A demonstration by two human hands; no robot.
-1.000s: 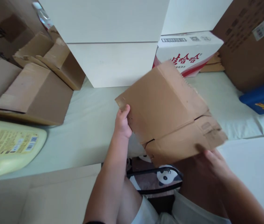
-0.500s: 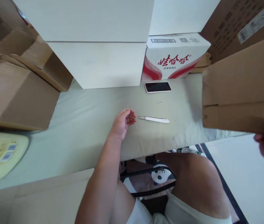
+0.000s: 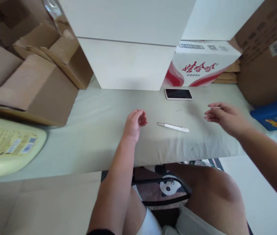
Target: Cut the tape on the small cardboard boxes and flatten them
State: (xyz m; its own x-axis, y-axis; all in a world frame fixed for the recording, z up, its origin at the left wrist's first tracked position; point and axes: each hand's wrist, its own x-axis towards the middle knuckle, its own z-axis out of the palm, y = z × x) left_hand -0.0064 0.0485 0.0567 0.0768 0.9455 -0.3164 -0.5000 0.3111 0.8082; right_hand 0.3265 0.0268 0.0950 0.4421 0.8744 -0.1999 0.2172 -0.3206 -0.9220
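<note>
My left hand [image 3: 135, 124] rests over the pale green cloth with its fingers loosely curled and holding nothing. Just right of it lies a slim white-handled craft knife [image 3: 174, 127], its narrow metal end pointing toward that hand. On the other side of the knife, my right hand [image 3: 223, 116] hovers with fingers stretched out and nothing in them. A phone [image 3: 178, 94] with a dark screen lies face up behind the knife.
Cardboard boxes [image 3: 55, 94] and a pale yellow jug [image 3: 13, 147] stand at left. White boxes [image 3: 131, 63] and a red-and-white carton [image 3: 197, 67] line the back. A blue container [image 3: 275, 112] sits at right. The cloth-covered surface [image 3: 99, 140] ends above my knees.
The flat cardboard piece my right hand held at the right is out of view. That hand has come inward over the cloth, now without it. The view has shifted left.
</note>
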